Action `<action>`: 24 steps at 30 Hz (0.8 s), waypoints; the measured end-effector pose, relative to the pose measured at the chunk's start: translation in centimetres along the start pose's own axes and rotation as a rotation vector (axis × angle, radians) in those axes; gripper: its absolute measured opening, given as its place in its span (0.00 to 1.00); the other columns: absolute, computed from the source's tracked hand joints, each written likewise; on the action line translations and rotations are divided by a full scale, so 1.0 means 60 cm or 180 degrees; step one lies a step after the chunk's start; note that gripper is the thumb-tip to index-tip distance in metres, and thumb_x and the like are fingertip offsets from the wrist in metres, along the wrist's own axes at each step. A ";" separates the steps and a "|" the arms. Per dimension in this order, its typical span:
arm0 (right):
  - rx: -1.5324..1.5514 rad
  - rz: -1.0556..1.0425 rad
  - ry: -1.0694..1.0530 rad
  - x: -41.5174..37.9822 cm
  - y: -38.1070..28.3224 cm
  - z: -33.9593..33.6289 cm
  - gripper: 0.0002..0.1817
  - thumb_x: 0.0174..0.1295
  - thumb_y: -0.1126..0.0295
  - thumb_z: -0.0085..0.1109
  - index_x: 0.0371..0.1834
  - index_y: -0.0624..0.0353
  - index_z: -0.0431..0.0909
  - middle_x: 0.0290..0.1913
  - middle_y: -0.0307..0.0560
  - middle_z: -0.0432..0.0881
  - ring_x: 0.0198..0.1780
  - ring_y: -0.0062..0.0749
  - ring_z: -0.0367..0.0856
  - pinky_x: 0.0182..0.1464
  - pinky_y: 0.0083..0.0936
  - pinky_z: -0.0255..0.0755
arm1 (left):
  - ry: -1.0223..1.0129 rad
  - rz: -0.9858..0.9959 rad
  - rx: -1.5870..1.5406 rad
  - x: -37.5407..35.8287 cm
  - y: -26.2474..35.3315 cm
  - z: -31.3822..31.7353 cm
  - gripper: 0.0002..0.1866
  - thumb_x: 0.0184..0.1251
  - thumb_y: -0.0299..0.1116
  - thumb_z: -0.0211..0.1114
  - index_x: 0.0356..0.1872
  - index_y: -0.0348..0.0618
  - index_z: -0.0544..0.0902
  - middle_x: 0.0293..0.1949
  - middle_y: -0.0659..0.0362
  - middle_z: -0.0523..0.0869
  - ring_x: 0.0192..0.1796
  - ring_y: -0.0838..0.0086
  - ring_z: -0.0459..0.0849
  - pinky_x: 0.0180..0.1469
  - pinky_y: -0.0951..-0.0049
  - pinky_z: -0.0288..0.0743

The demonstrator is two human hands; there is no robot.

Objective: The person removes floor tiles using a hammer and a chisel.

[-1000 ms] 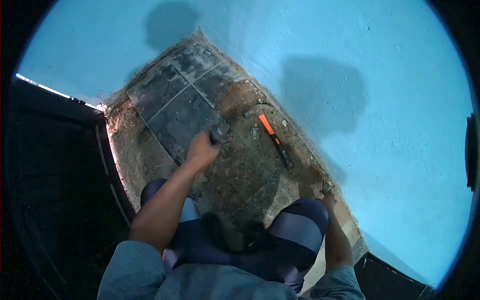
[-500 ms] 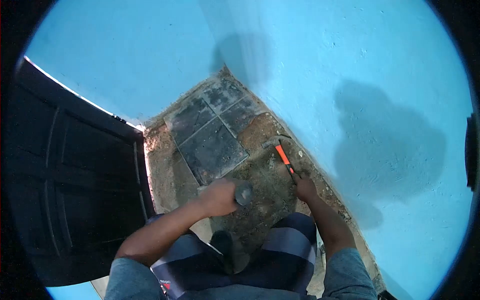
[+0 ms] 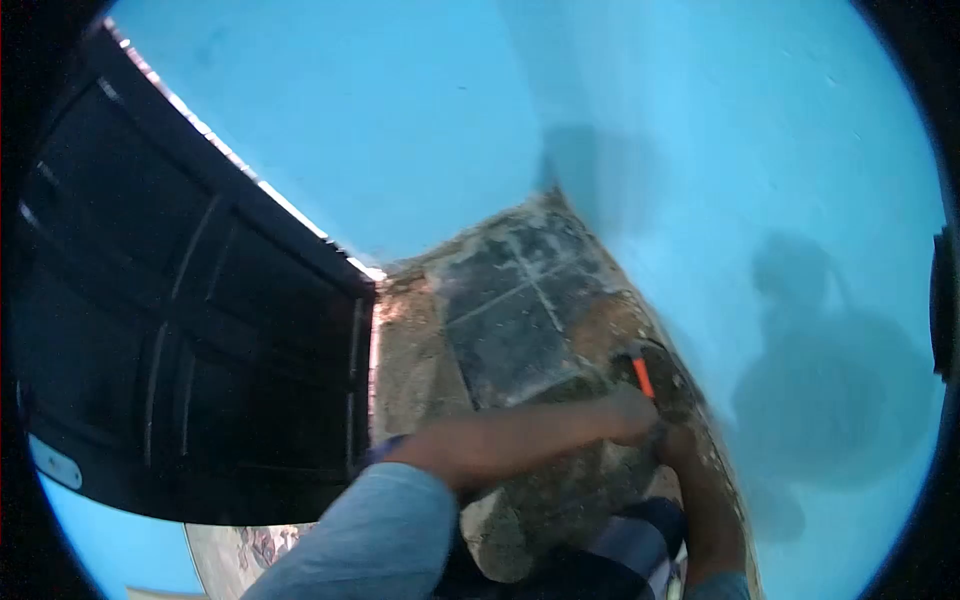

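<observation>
A claw hammer (image 3: 642, 378) with an orange section on its handle is by the foot of the right wall, its head over the broken floor. My right hand (image 3: 681, 446) is closed around the lower handle. My left hand (image 3: 630, 414) has reached across to the hammer, right beside my right hand. Motion smears its fingers, so I cannot see whether it grips the handle or holds anything. Dark square tiles (image 3: 510, 340) lie just beyond the hands, with bare reddish-brown rubble (image 3: 605, 325) along their right side.
A dark panelled door (image 3: 270, 370) stands to the left. Blue walls (image 3: 390, 130) meet in the corner behind the tiles. Rough, bare floor (image 3: 415, 365) lies between door and tiles. My knees (image 3: 635, 540) are close below my hands.
My left hand, which held a dark rounded object, has swung right to the hammer; that object no longer shows. The view has shifted left and up, bringing more of the door into sight.
</observation>
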State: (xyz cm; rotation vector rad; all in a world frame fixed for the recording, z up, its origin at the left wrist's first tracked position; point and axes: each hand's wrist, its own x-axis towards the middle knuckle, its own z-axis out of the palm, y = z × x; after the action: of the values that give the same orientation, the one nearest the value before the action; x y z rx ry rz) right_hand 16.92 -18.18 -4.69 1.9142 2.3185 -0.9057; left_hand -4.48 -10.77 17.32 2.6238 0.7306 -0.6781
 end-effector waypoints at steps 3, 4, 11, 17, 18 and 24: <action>-0.0201 0.0328 -0.0204 0.028 0.024 0.020 0.21 0.61 0.55 0.60 0.54 0.52 0.82 0.48 0.59 0.86 0.52 0.54 0.85 0.54 0.47 0.78 | -0.0290 0.0106 -0.0090 0.082 -0.004 0.007 0.14 0.57 0.37 0.70 0.42 0.44 0.91 0.43 0.54 0.92 0.48 0.61 0.91 0.45 0.55 0.84; -0.0255 0.0392 -0.0226 0.031 0.023 0.014 0.21 0.61 0.55 0.60 0.54 0.53 0.82 0.49 0.59 0.86 0.52 0.54 0.85 0.54 0.47 0.78 | -0.0281 0.0017 -0.0063 0.093 0.002 -0.006 0.13 0.57 0.36 0.69 0.42 0.45 0.92 0.44 0.55 0.92 0.49 0.62 0.91 0.45 0.55 0.84; -0.0526 0.0845 -0.0332 0.085 -0.010 -0.031 0.19 0.63 0.57 0.60 0.54 0.54 0.82 0.49 0.58 0.86 0.52 0.54 0.85 0.54 0.47 0.78 | 0.0855 -0.0123 -0.0639 0.249 -0.010 0.080 0.12 0.62 0.35 0.65 0.44 0.50 0.92 0.49 0.56 0.91 0.52 0.60 0.89 0.44 0.52 0.83; -0.0846 0.1160 -0.0569 0.087 -0.012 -0.036 0.18 0.64 0.59 0.60 0.54 0.56 0.81 0.50 0.58 0.86 0.52 0.55 0.85 0.54 0.47 0.79 | 0.0983 -0.0140 -0.0868 0.233 -0.122 0.068 0.12 0.64 0.34 0.64 0.44 0.49 0.92 0.47 0.56 0.91 0.52 0.60 0.89 0.46 0.54 0.82; -0.0883 0.1231 -0.0591 0.084 -0.007 -0.047 0.18 0.64 0.60 0.60 0.54 0.56 0.81 0.50 0.58 0.86 0.52 0.55 0.85 0.54 0.47 0.79 | 0.1004 -0.0143 -0.0899 0.228 -0.141 0.067 0.12 0.64 0.34 0.63 0.44 0.49 0.92 0.47 0.56 0.91 0.51 0.60 0.89 0.46 0.54 0.82; -0.0906 0.1446 -0.0786 0.061 -0.004 -0.071 0.17 0.65 0.62 0.60 0.53 0.57 0.81 0.51 0.58 0.86 0.51 0.55 0.85 0.54 0.46 0.79 | 0.0913 0.0005 -0.0977 0.227 -0.202 0.084 0.12 0.66 0.33 0.62 0.45 0.48 0.92 0.45 0.55 0.91 0.51 0.60 0.89 0.48 0.55 0.81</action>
State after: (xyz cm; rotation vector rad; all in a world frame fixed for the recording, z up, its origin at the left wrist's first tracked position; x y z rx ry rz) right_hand 17.22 -13.10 -2.32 1.9516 1.6699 -0.6741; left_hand -2.67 2.26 3.73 2.4567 0.8377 -0.1687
